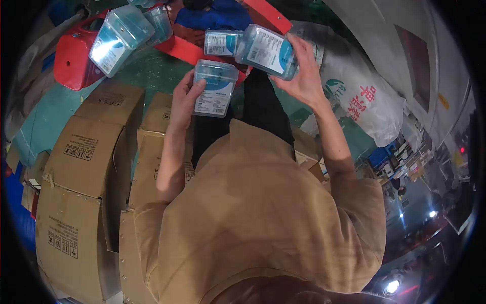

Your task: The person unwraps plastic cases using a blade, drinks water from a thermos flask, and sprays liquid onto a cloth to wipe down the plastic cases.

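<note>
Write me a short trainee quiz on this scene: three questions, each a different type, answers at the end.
1. Multiple choice: What colour are the large characters on the white bag?
A) Blue
B) Red
C) Black

2. True or false: The left hand holds one labelled plastic container while the right hand holds another container.

3. Fill in the blank: The large boxes beyond the person's left arm are made of ____.

Key: 1. B; 2. True; 3. cardboard
</note>
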Demonstrator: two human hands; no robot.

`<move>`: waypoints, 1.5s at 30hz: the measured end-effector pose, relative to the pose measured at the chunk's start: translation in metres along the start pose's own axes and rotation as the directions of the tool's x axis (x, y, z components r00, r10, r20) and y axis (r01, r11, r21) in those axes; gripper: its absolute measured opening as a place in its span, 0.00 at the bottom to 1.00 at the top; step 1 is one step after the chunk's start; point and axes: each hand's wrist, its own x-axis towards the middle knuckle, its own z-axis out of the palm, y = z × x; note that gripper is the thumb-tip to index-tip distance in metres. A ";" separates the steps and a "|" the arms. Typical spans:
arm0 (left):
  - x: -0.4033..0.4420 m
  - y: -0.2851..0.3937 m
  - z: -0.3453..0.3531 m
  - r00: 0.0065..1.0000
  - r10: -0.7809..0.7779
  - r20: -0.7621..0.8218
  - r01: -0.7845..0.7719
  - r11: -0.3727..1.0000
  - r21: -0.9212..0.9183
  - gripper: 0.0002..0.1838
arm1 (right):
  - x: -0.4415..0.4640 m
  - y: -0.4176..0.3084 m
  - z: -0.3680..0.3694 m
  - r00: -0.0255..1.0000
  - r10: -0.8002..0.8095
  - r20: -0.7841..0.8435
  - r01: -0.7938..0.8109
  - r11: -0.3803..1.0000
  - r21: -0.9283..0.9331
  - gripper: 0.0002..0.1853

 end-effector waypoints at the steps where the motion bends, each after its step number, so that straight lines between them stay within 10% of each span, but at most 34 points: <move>1: -0.004 0.002 -0.001 1.000 0.008 0.025 -0.007 1.000 -0.026 0.24 | -0.004 -0.006 -0.001 1.000 0.012 -0.008 -0.012 1.000 -0.002 0.47; 18: -0.045 0.041 -0.003 0.979 0.134 0.153 -0.135 0.991 -0.001 0.25 | -0.042 -0.041 -0.022 0.961 -0.231 -0.151 0.230 0.973 -0.027 0.45; 28: -0.056 0.056 0.001 0.959 0.193 0.209 -0.195 0.981 -0.014 0.24 | -0.063 -0.049 -0.022 0.980 0.198 -0.027 -0.147 0.805 0.574 0.46; 31: -0.059 0.063 0.010 0.974 0.139 0.179 -0.105 0.976 -0.189 0.22 | -0.069 -0.042 -0.009 0.940 0.283 0.190 -0.281 0.326 0.903 0.40; 39: -0.050 0.057 0.013 0.983 0.070 0.169 -0.010 0.943 -0.332 0.21 | -0.060 -0.054 -0.004 0.886 0.146 0.439 -0.335 -0.453 0.826 0.34; 45: -0.044 0.054 0.000 0.989 -0.045 0.140 0.105 0.883 -0.458 0.19 | -0.054 -0.054 0.007 0.876 0.012 0.482 -0.398 -0.549 0.735 0.37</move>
